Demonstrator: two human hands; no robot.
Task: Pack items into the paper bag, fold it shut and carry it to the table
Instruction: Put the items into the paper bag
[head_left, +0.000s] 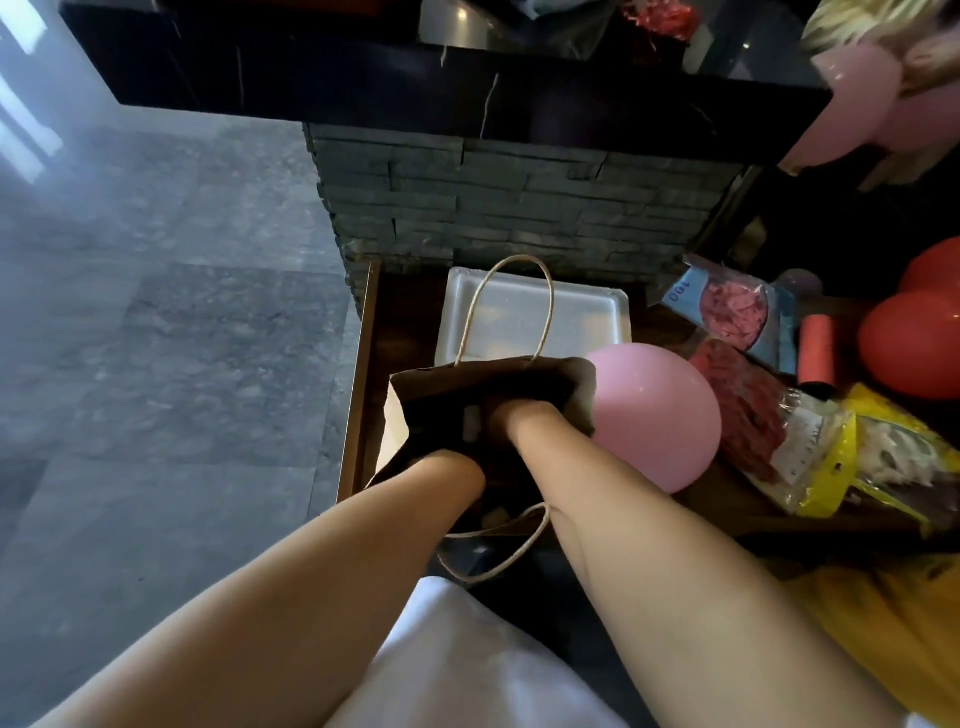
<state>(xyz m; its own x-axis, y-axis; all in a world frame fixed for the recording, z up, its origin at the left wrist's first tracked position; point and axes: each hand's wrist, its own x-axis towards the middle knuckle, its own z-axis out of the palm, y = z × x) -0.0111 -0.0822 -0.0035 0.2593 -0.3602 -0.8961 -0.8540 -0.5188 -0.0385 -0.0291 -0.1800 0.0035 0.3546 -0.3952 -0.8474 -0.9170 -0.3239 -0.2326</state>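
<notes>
A brown paper bag (410, 415) stands open on a low wooden ledge (358, 374). One twine handle (511, 306) stands up at the far side and the other (498, 564) hangs down at the near side. Both my forearms reach down into its mouth. My left hand (460, 470) is buried past the wrist near the bag's front. My right hand (506, 415) is deeper in the dark middle, next to a small pale item (471, 423). The fingers of both hands are hidden inside the bag.
A white foam tray (587, 312) lies behind the bag and a pink balloon (654, 415) presses on its right side. Red balloons (914, 343), packets of shredded paper (743, 410) and a yellow packet (878, 457) crowd the right. A black countertop (363, 78) overhangs a stone wall (519, 208); grey floor lies left.
</notes>
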